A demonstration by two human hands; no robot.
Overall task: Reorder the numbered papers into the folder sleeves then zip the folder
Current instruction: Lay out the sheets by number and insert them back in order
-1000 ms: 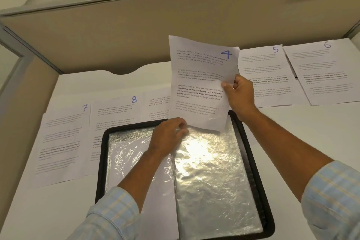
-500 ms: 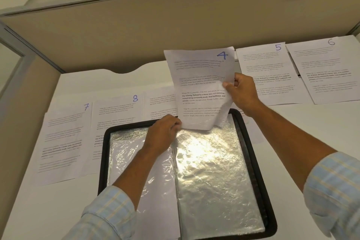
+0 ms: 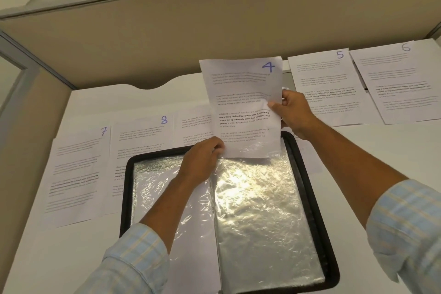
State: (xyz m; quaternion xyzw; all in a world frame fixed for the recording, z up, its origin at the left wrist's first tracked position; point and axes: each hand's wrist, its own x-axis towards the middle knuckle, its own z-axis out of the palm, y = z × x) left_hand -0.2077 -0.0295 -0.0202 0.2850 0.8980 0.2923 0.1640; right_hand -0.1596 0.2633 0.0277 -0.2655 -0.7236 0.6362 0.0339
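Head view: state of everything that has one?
Black zip folder: open flat on desk.
White paper sheet marked 4: held up, lower edge at folder's top.
Left hand: pinches sheet's bottom-left corner.
Right hand: grips sheet's right edge.
White sheet 5, sheet 6, sheet 7, sheet 8: flat on desk.

Left hand (image 3: 202, 159): fingers curled, pinching the bottom left corner of a sheet (image 3: 241, 93).
Right hand (image 3: 294, 112): higher up, thumb on the front of the sheet's right edge, fingers behind it.
Left forearm (image 3: 167, 203): bare, stretched forward.
Right forearm (image 3: 346, 157): bare, angled inward.
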